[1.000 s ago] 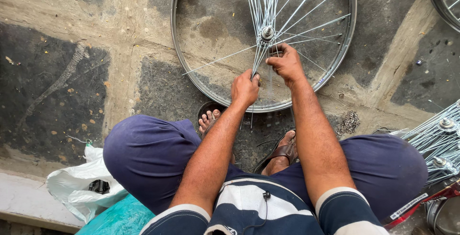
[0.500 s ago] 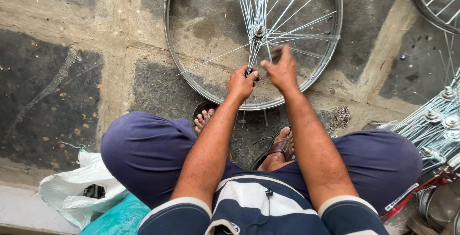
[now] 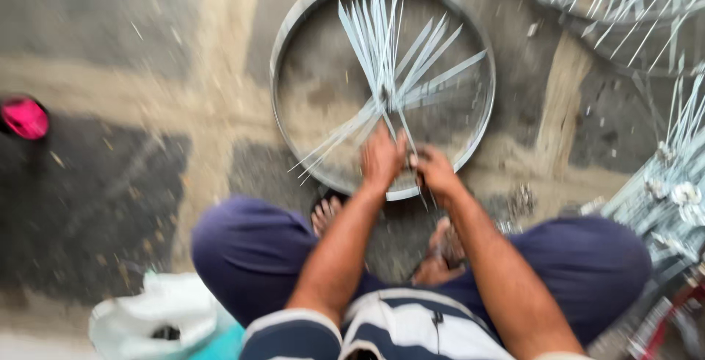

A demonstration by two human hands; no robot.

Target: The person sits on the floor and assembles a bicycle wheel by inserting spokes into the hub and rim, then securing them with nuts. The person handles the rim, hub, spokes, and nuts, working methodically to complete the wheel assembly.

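Note:
A metal bicycle wheel rim lies flat on the stone floor in front of me, with loose silver spokes fanning out from a hub at its middle. My left hand grips spokes near the rim's near edge. My right hand is beside it, fingers pinched on a thin spoke. The picture is blurred by motion. I sit low with knees apart in dark blue trousers, my sandalled feet under my arms.
More rims with spokes lie at the top right. A bundle of hubs and spokes is at the right. A white plastic bag lies by my left knee. A pink object sits at the far left.
The view has swung right and back, so the rim now sits centred and farther off. A pink object has come into view at the left. Both hands stay together at the rim's near edge.

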